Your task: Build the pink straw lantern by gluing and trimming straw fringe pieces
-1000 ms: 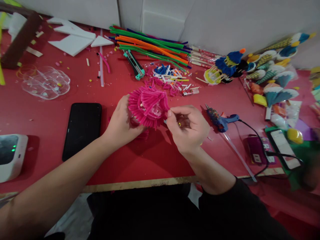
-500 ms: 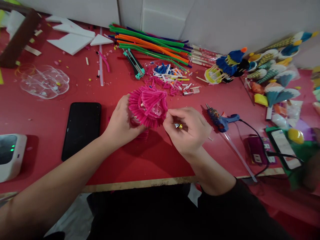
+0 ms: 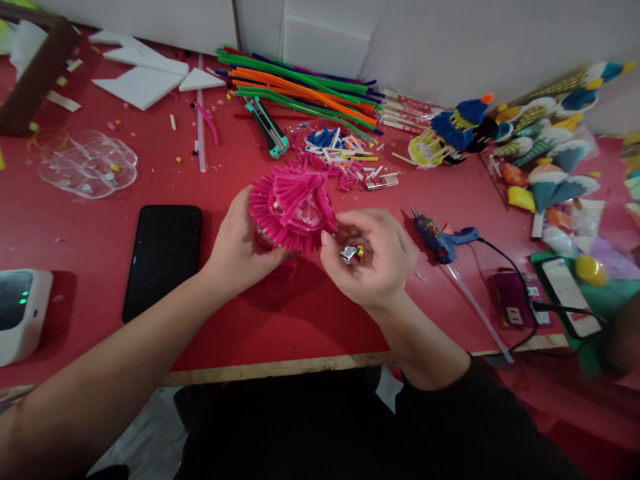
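Head view: left hand first. What's it got?

– Curled part-way round, gripping the left side of the pink fuzzy piece.

Piece vs hands?

– Between them, held above the worktop, left hand nearer. Roughly round from here, no clear long axis.

Right hand?

– Just right of it, fingers curled round a silver-and-yellow bit. Thumb and index at the piece's right edge; can't tell if pinching.

The red table lies open between the forearms, the pink piece blocking beyond.
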### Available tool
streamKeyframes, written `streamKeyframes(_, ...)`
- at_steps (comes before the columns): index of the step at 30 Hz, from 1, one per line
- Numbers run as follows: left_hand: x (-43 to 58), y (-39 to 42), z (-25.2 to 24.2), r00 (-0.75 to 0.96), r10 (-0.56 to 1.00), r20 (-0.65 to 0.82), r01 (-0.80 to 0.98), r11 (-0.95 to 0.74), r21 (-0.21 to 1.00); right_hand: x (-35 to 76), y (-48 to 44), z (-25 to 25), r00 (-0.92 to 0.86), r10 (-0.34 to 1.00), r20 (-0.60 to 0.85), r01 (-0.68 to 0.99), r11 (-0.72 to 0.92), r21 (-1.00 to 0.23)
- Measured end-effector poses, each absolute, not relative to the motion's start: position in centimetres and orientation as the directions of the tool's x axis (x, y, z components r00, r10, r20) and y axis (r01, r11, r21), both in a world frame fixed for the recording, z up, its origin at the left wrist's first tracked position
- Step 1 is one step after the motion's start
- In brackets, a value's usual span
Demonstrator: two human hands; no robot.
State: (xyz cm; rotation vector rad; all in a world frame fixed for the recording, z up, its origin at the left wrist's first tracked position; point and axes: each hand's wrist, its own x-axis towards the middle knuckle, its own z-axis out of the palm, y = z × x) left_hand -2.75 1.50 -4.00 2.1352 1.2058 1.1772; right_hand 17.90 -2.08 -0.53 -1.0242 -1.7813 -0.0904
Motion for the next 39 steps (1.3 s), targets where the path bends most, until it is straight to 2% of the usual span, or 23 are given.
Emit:
streamKeyframes(7,-2.9,1.5,-3.4,0.293,0.831,0.473,0.406,-0.556,0.725,18.5,-1.8,-0.3,-0.193,0.482,0.855,0.697,0.68,-0.226)
streamKeyframes(11,-3.1,1.4,-3.4,0.302,0.82,0.486,0.426,-0.572,0.701,18.8,-1.9,-0.3,-0.185,0.435,0.881,0.714,0.676,-0.183)
streamKeyframes(17,-2.8,1.3,-3.3,0.294,0.839,0.457,0.394,-0.543,0.742,19.0,-1.7,-0.3,-0.207,0.411,0.888,0.757,0.642,-0.121)
streamKeyframes(23,-2.9,1.2,-3.5,0.285,0.848,0.446,0.406,-0.528,0.745,19.2,-1.4,-0.2,-0.242,0.391,0.888,0.688,0.714,-0.127)
streamKeyframes(39,-3.3,1.3,-3.8,0.321,0.833,0.45,0.402,-0.55,0.732,19.7,-1.4,-0.3,-0.271,0.413,0.87,0.664,0.734,-0.142)
